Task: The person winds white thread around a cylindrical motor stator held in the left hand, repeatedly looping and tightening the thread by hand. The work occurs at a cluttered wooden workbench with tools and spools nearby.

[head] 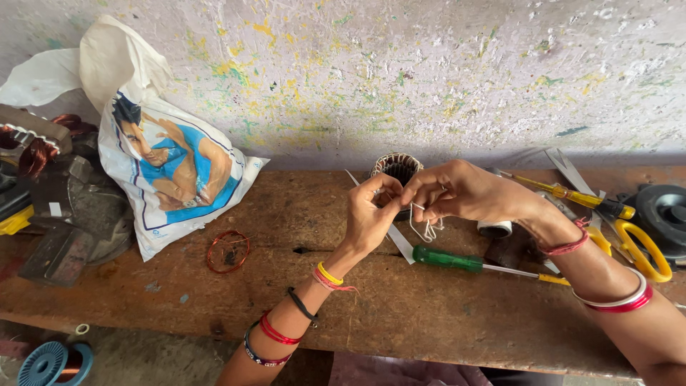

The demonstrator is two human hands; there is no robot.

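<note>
My left hand and my right hand meet above a wooden bench, fingertips pinched together on a thin white thread that hangs in loops below the right hand. Right behind the hands stands a small round motor stator with copper windings. A green-handled screwdriver lies on the bench under my right wrist. Both wrists wear bangles and threads.
A white printed plastic bag lies at the left, with dark metal parts beside it. A copper wire coil rests on the bench. Yellow-handled scissors, a yellow screwdriver and a tape roll sit at the right. A blue wire spool is on the floor.
</note>
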